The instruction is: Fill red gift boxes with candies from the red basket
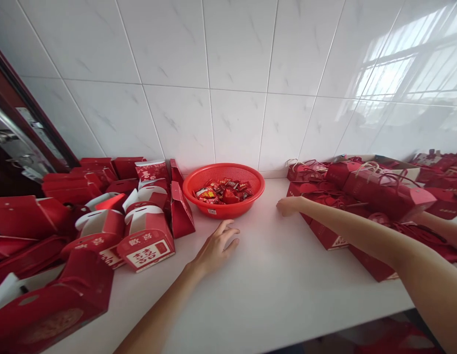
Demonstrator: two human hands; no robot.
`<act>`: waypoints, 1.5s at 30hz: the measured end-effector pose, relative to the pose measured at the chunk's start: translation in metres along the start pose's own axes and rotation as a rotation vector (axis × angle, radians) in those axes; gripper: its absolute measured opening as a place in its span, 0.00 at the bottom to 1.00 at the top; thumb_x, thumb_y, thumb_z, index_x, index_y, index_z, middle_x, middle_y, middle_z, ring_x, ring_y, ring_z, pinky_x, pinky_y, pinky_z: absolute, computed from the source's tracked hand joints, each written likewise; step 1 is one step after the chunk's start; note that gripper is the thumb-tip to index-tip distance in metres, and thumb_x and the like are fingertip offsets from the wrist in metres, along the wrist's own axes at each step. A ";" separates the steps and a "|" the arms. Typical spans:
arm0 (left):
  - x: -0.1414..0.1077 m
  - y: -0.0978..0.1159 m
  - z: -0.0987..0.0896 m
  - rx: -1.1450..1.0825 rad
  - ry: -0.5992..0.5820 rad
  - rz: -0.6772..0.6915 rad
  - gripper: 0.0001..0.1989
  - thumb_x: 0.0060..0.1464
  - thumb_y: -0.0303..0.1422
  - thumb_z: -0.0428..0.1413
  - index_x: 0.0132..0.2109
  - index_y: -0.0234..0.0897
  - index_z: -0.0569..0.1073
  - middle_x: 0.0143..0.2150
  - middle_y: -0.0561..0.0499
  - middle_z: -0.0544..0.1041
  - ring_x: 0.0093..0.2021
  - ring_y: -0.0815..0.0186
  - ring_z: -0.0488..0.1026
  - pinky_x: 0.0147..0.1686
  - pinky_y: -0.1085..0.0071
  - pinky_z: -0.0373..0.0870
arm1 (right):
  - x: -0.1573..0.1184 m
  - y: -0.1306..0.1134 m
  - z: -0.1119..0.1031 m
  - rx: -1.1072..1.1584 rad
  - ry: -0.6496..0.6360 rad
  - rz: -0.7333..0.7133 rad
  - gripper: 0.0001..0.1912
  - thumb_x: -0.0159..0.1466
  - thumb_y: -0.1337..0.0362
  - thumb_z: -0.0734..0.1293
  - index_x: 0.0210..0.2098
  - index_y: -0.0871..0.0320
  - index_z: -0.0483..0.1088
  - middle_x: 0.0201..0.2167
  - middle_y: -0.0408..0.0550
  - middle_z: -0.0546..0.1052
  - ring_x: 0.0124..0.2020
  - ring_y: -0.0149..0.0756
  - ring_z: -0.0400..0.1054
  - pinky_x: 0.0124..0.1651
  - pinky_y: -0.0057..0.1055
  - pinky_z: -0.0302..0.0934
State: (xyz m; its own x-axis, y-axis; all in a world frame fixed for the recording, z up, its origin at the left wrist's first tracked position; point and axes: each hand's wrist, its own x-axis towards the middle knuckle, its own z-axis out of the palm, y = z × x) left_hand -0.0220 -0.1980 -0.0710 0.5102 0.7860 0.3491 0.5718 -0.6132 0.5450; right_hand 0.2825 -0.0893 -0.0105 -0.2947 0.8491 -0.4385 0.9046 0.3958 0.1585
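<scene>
My left hand (218,246) is over the white tabletop, fingers loosely spread and nothing in it. Just beyond its fingertips sits a red plastic colander (228,210) with wrapped candies (230,192) inside. My right hand (288,206) is low at the left side of a red gift box (319,226); its fingers are curled together, and whatever they may hold is hidden. I cannot tell whether it presses on the box. Nearest on the left of my left hand is an open red gift box (147,246) with white character print.
Several more red boxes (54,300) crowd the table's left side, some with lids up. On the right stand handled red boxes (388,191) and an open carton (411,172). Another forearm (444,228) shows at the far right. A tiled wall (235,123) rises behind.
</scene>
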 end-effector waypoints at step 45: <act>-0.065 0.017 -0.163 0.052 0.258 -0.185 0.09 0.47 0.26 0.55 0.33 0.38 0.80 0.34 0.50 0.82 0.35 0.63 0.79 0.35 0.72 0.75 | -0.013 -0.168 0.024 0.440 0.247 -0.459 0.18 0.64 0.65 0.63 0.21 0.56 0.51 0.19 0.39 0.60 0.24 0.30 0.54 0.29 0.29 0.43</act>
State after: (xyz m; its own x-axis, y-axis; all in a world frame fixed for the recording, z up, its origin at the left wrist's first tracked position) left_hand -0.1503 -0.2470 0.0399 0.2190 0.8744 0.4329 0.6751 -0.4561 0.5798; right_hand 0.1421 -0.1751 -0.0532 -0.6926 0.7051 -0.1521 0.6970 0.5998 -0.3930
